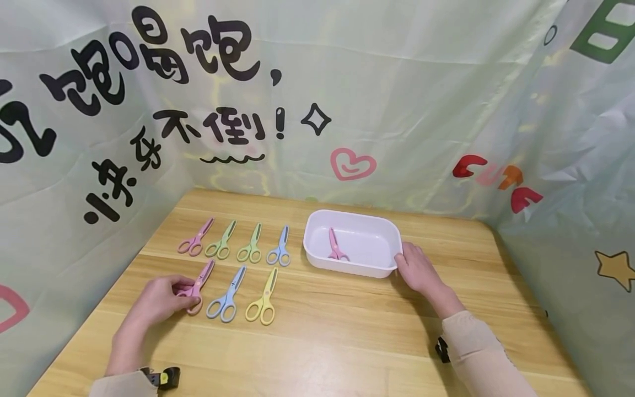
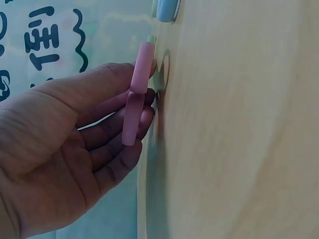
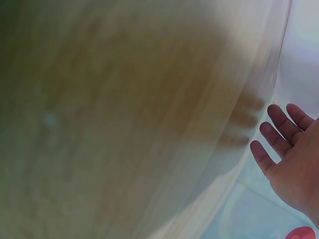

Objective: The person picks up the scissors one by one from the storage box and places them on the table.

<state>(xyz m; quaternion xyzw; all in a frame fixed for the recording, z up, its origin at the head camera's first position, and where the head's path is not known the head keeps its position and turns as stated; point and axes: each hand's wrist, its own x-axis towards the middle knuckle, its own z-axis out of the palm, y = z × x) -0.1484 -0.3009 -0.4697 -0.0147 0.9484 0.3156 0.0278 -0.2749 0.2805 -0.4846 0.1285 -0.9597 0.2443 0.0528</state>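
In the head view, my left hand pinches a pair of pink scissors by the handle loops at the front left of the group. Its handle shows edge-on between thumb and fingers, low over the table, in the left wrist view. My right hand holds the right end of a white tray, thumb at the rim by the front corner. In the right wrist view the fingers of that hand look fairly straight, near the tray's pale wall. One pair of small pink scissors lies inside the tray.
Beside the held pair lie blue scissors and yellow scissors. Behind them is a row of pink scissors, two green pairs, and blue scissors. A printed cloth encloses the wooden table at the back and sides.
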